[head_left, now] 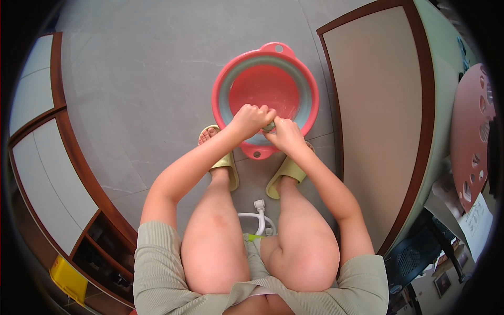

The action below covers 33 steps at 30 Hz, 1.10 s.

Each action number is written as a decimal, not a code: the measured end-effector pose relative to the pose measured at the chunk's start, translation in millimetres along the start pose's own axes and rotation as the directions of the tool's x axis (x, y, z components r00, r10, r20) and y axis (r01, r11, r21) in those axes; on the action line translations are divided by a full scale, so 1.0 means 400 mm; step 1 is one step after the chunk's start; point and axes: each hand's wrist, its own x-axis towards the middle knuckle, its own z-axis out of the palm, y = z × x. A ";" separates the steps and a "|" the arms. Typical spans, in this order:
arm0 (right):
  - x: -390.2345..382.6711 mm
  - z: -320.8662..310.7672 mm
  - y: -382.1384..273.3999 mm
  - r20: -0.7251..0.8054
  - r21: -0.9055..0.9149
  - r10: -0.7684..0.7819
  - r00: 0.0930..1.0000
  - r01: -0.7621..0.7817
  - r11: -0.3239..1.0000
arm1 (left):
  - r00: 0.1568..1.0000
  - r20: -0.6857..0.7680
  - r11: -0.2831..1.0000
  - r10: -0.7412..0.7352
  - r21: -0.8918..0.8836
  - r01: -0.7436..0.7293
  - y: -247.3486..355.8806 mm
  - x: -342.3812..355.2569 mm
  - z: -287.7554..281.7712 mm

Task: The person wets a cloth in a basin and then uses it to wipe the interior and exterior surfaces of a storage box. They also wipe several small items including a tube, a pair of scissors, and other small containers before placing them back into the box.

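Observation:
Over a pink basin (263,84) with a blue-grey inner band, my two hands meet near its front inner edge. My left hand (252,119) is closed in a fist round a small greenish object (269,127) that mostly hides between the hands. My right hand (285,135) is closed against the same object, just to the right and slightly lower. I cannot make out what the object is. The basin stands on grey tiles between my feet, which are in pale yellow slippers (281,178).
A cabinet (50,173) with brown trim lines the left, with a yellow item (68,278) below it. A beige panel (378,126) flanks the right, beside a pink perforated object (470,131) and papers (475,226). A white hose fitting (260,215) lies between my legs.

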 end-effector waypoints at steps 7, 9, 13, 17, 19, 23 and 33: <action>-0.090 -0.123 -0.059 -0.216 -0.069 -0.288 0.933 0.279 0.958 | 0.884 -0.008 0.856 -0.468 -0.253 0.451 -0.004 -0.007 -0.122; -0.119 -0.190 -0.128 -0.279 -0.009 -0.367 0.887 0.380 0.925 | 0.867 -0.036 0.813 -0.497 -0.371 0.450 -0.010 -0.001 -0.215; -0.111 -0.211 -0.137 -0.367 0.037 -0.486 0.793 0.535 0.844 | 0.841 -0.130 0.780 -0.525 -0.468 0.415 0.009 0.005 -0.264; -0.012 -0.060 0.011 -0.436 -0.119 -0.466 0.770 0.464 0.878 | 0.880 -0.004 0.880 -0.474 0.010 0.474 -0.004 -0.016 -0.097; -0.016 -0.051 0.002 -0.497 -0.104 -0.370 0.785 0.369 0.923 | 0.863 -0.030 0.862 -0.504 -0.072 0.501 0.012 -0.024 -0.089; -0.064 -0.118 -0.074 -0.547 -0.093 -0.417 0.726 0.442 0.892 | 0.839 -0.170 0.847 -0.518 -0.242 0.474 0.049 -0.041 -0.173; 0.020 -0.037 -0.034 -0.440 0.530 -0.235 0.867 0.462 0.711 | 0.672 0.110 0.299 -0.732 -0.835 0.462 0.050 -0.012 -0.106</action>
